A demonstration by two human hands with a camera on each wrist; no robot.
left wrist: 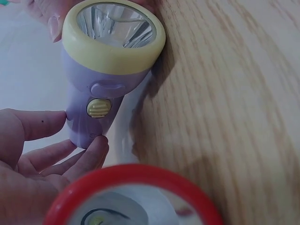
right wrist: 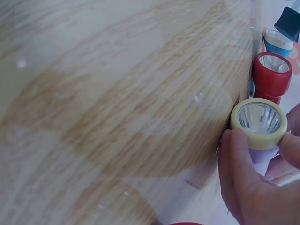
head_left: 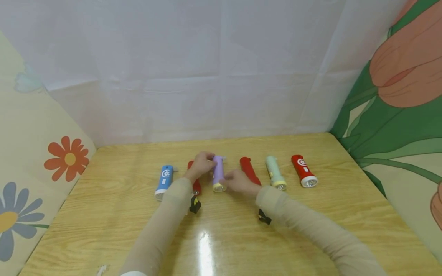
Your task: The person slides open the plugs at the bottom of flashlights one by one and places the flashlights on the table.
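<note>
A purple flashlight (head_left: 218, 173) with a pale yellow rim lies on the table, its lens toward the near side. My left hand (head_left: 201, 165) pinches its tail end between thumb and fingers, just below the yellow switch (left wrist: 99, 108) in the left wrist view. At the lens end my right hand (head_left: 241, 183) holds the yellow rim (right wrist: 259, 138) between thumb and fingers. A red flashlight (head_left: 196, 188) lies left of it, partly hidden by my left hand. To the right, another red flashlight (head_left: 248, 168) is partly covered by my right hand.
Along the same row lie a blue flashlight (head_left: 165, 179) at the left, a mint green one (head_left: 274, 171) and a red one with a white rim (head_left: 301, 168) at the right. A white sheet (head_left: 221, 107) hangs behind the wooden table (head_left: 228, 237).
</note>
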